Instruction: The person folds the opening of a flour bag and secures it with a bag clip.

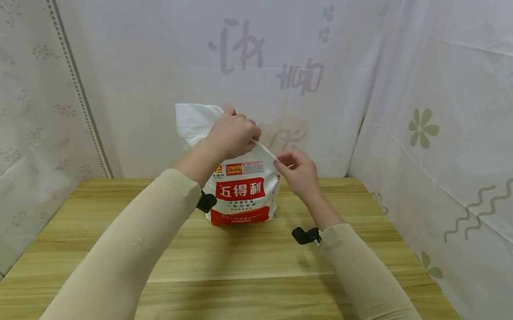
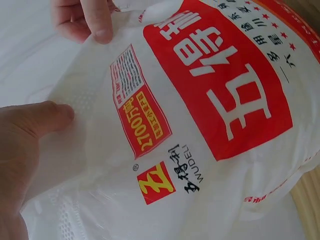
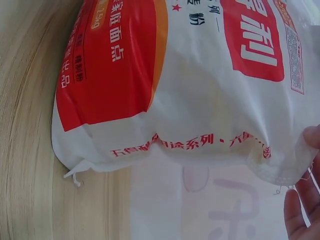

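Note:
A white bag of flour (image 1: 242, 202) with red printed panels stands upright on the wooden table, its top drawn up between both hands. My left hand (image 1: 235, 133) grips the bag's upper edge near the middle, and the loose left corner of the top sticks up beyond it. At the right end of that edge, my right hand (image 1: 299, 171) pinches the corner between thumb and fingers. In the left wrist view the left thumb (image 2: 62, 112) presses on the white cloth. The right wrist view shows the right fingers (image 3: 312, 137) at the stitched corner, with frayed threads beside them.
The wooden table (image 1: 195, 289) spreads in front of the bag. Close behind it hangs a pale printed curtain (image 1: 157, 46), with further patterned sheets on the left and right sides. A black wrist camera (image 1: 305, 235) sits on the right wrist.

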Available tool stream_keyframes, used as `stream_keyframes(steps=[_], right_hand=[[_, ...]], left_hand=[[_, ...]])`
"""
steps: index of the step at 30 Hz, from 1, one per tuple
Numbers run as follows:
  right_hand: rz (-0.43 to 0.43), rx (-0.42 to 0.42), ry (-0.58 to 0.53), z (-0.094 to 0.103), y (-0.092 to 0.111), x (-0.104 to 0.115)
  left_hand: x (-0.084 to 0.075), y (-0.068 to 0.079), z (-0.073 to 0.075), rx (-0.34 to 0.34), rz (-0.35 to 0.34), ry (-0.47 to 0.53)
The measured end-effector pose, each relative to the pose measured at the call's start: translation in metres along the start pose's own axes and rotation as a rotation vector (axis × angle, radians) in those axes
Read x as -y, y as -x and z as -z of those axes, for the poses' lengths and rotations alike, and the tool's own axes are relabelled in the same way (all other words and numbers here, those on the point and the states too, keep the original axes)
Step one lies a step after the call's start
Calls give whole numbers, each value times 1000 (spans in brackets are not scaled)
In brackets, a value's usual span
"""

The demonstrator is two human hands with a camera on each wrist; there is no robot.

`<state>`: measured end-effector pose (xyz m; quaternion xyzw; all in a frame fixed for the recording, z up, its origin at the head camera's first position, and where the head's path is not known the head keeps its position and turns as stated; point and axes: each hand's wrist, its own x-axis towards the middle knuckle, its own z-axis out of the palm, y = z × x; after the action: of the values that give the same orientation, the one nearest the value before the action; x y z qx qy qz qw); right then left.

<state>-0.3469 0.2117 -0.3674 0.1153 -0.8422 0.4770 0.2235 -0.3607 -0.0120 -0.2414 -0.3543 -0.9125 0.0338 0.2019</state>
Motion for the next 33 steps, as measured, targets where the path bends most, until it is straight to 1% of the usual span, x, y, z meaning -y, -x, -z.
stream_keyframes(steps=[4,8,12,14,16,20,22,25,28,33], right_hand=[[72,-43,24,-3,0,0],[142,-77,68,-5,0,0],[143,-71,68,-5,1,-1],[128,-63,58,-5,1,-2],[118,-57,60,-5,1,-3],[112,-54,70,-5,0,-4],[109,-51,69,-6,-1,-4],[101,-48,65,-6,-1,-4],[87,-48,66,-7,0,-4],[67,-58,68,-7,2,-4]], left_hand=[[-1,2,-1,-19,-19,-3],[-3,4,-1,-41,-57,-35],[0,5,1,-52,-79,-65],[6,6,7,-41,-65,-41],[15,8,15,-29,-40,3],[37,18,32,-6,44,134],[47,23,36,3,91,192],[58,30,38,6,145,244],[62,34,38,-7,170,269],[58,33,34,-64,135,277]])
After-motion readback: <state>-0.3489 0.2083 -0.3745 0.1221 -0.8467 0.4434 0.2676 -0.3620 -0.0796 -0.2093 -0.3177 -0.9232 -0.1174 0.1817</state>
